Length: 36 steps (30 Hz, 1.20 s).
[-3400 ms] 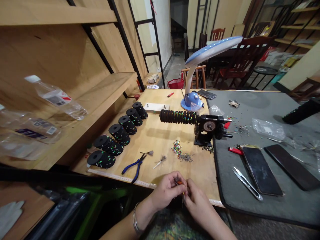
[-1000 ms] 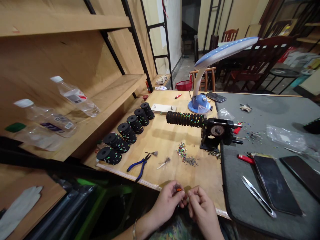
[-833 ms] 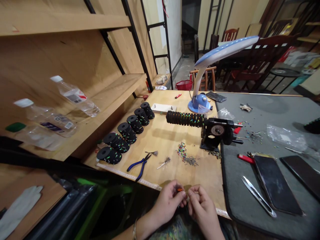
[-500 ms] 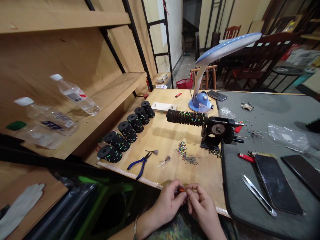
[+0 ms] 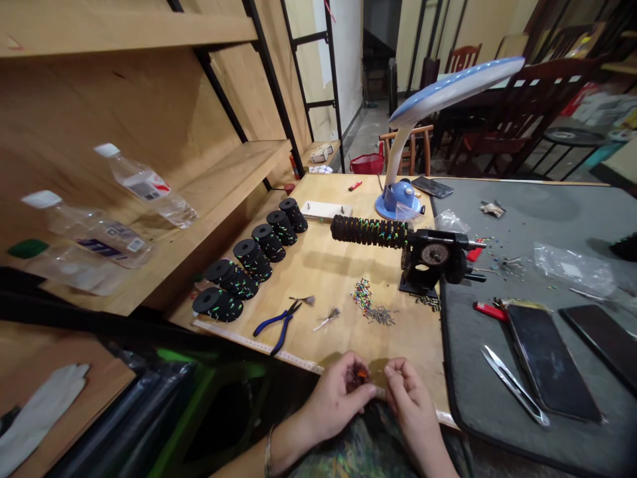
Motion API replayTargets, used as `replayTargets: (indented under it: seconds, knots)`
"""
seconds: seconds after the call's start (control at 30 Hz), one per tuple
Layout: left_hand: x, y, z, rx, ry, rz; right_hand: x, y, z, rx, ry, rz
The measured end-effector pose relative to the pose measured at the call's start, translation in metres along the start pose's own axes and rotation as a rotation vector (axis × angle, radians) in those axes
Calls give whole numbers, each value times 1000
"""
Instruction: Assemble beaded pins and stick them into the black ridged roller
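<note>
Near the table's front edge my left hand (image 5: 336,398) is curled around a small orange piece (image 5: 362,374), partly hidden by the fingers and too small to name. My right hand (image 5: 409,396) is a little apart from it, thumb and fingertips pinched; whatever it may hold cannot be made out. Beyond the hands lie a pile of coloured beads (image 5: 363,295) and a heap of small metal pins (image 5: 382,315). To their left are a tuft of fine bristles with a white stem (image 5: 328,318) and blue-handled pliers (image 5: 279,326).
A black hand-cranked winder (image 5: 432,255) carries a ribbed black roll (image 5: 368,231). Several black spools (image 5: 219,304) line the left side. A blue lamp (image 5: 398,199) stands behind. On the grey mat (image 5: 478,372) lie silver tweezers (image 5: 515,385) and phones (image 5: 552,365).
My hands have moved apart, the right one shifting to the right. The left fingers have parted somewhat around the orange piece, showing more of it.
</note>
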<state>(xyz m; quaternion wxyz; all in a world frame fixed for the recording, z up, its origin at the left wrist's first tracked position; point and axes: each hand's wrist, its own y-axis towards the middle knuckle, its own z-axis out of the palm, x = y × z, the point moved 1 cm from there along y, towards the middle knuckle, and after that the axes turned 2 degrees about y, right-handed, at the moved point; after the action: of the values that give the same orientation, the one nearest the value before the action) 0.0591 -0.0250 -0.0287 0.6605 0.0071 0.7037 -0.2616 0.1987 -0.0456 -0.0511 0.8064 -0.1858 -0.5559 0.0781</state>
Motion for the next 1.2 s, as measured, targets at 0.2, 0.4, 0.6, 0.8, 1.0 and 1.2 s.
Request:
replayTargets:
  seconds: [0.2, 0.4, 0.6, 0.8, 1.0, 1.2]
  knots:
    - [-2, 2, 2, -35, -142, -35, 3, -5, 1, -9, -64, -56]
    - [0, 7, 3, -11, -163, -132, -1, -7, 0, -21, -106, -84]
    - [-2, 8, 2, -75, 21, -40, -4, -8, 1, 12, -114, -88]
    - [-9, 5, 4, -152, 132, 38, -3, -8, 0, 70, -195, -124]
    - [-13, 6, -4, -149, 138, 81, -2, -3, -9, 178, -421, -219]
    - [-21, 10, -16, -124, -17, 126, 10, -6, -10, 168, -592, -329]
